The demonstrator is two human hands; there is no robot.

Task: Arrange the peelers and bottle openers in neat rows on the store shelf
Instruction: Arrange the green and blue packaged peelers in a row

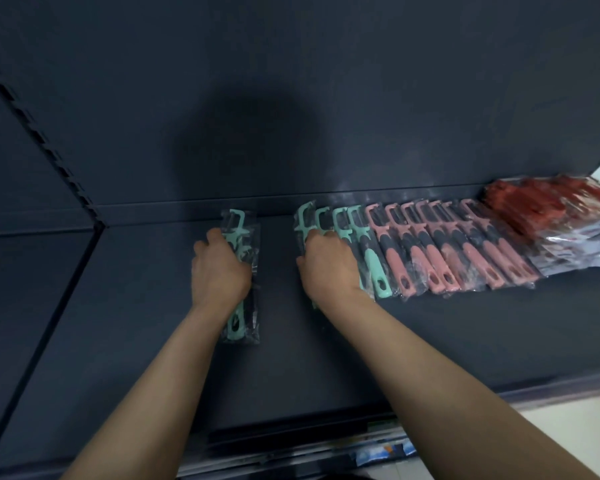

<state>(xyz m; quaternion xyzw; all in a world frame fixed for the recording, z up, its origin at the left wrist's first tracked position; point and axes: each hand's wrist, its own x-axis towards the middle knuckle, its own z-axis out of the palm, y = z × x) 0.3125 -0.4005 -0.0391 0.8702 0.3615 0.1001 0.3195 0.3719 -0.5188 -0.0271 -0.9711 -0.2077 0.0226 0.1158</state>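
On the dark blue metal shelf (118,341), pink-handled peelers in clear sleeves (447,251) and mint-green sleeved peelers (374,268) sat rowed, right hand (326,268) curled over the row's left end, left hand (219,268) gripping a loose mint-green peeler bundle (237,323) apart, not yet rowed; red packs (534,206) looked unsorted.

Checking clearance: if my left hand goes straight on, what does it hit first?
Probably the shelf's back panel; the left hand, gripping mint peelers, has nothing else ahead, though depth is unclear.
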